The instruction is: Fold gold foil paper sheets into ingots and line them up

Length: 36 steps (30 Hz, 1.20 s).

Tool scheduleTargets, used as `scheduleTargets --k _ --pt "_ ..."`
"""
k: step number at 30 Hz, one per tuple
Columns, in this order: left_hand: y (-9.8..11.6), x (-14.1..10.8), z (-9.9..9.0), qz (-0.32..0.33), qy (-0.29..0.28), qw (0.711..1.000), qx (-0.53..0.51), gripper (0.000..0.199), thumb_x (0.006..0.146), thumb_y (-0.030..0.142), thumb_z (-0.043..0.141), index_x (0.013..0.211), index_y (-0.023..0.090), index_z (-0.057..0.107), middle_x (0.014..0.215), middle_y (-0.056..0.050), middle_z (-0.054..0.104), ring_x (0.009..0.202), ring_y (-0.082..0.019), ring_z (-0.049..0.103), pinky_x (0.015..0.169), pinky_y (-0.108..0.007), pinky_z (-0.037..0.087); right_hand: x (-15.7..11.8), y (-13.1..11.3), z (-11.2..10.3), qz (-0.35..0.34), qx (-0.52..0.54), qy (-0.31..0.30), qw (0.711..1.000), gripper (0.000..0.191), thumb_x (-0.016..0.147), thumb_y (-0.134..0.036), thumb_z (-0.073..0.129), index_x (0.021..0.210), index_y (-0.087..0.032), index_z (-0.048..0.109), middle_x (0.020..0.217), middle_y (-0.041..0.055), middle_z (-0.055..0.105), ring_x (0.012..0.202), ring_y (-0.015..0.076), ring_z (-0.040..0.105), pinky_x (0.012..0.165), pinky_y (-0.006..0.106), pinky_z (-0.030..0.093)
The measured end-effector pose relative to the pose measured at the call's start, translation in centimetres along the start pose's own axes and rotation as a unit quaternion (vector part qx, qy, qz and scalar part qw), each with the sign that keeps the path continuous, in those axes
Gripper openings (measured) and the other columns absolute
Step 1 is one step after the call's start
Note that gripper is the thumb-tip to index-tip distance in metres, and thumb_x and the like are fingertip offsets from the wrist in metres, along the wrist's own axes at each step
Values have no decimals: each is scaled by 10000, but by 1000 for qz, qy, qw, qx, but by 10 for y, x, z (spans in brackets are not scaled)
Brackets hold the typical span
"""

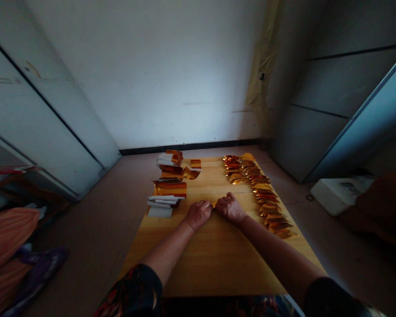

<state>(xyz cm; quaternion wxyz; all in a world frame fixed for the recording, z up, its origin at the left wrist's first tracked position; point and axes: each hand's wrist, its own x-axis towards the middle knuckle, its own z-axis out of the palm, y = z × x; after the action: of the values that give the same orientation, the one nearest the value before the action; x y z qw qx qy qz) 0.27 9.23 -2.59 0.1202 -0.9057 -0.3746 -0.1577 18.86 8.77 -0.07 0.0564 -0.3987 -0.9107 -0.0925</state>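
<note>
Close together over the middle of the wooden table (218, 264), my left hand (199, 212) and my right hand (230, 208) are both closed on one small piece of gold foil paper (214, 205). Only a sliver of it shows between my fingers. Left of my hands lie curled sheets of gold foil paper (171, 189) with white backs, in several stacks. Two loose foil sheets (191, 172) rest beside those stacks. Along the right side run rows of folded gold foil pieces (270, 207), overlapping one another.
Behind the table stands a white wall (185, 88) with a dark baseboard. Grey cabinets (330, 88) rise at the right, and a white box (333, 193) sits on the floor there. Orange cloth (9, 237) and a purple bag (42, 273) lie at the left.
</note>
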Motion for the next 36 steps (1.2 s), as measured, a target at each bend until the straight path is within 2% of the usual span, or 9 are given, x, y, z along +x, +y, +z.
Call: scheduleTargets --k 7,12,17,25,30,36 --pt "-2 1 -15 11 -64 998 -3 263 917 162 393 807 168 632 764 -51 594 747 -143 549 635 -236 436 -5 1 -4 22 39 -32 998 217 919 -213 464 834 -175 661 852 53 637 777 154 532 686 285 299" --pt "1 -1 -26 18 -106 994 -14 191 909 187 429 898 187 620 852 -49 608 823 -164 556 693 -271 441 -11 -4 -9 41 52 -47 997 209 914 -207 468 847 -179 664 872 61 633 823 161 536 702 275 317" --pt "9 -12 -30 -5 -84 996 -18 188 895 203 452 1039 206 572 958 -49 611 915 -184 546 790 -324 421 -21 -19 -20 69 52 -62 994 215 912 -179 427 893 -158 640 911 88 631 847 180 532 731 298 323" --pt "8 -19 -38 -13 -76 996 -53 289 832 265 552 1117 218 539 1037 -47 607 985 -201 526 846 -355 391 -27 -39 -29 121 40 -89 988 209 886 -147 435 956 -148 633 967 113 636 919 218 505 773 337 313" --pt "6 -25 -36 -15 -49 997 -64 360 843 266 547 1202 263 518 1159 -52 596 1084 -220 499 880 -395 369 -26 -40 -29 113 32 -89 989 227 892 -144 421 976 -155 631 978 117 631 931 227 498 789 357 312" --pt "2 -31 -34 -10 -38 996 -79 323 844 274 547 1166 286 563 1207 -53 594 1122 -234 488 911 -434 358 -20 -40 -31 106 24 -100 989 237 887 -144 423 916 -161 658 953 118 635 937 233 504 806 370 309"
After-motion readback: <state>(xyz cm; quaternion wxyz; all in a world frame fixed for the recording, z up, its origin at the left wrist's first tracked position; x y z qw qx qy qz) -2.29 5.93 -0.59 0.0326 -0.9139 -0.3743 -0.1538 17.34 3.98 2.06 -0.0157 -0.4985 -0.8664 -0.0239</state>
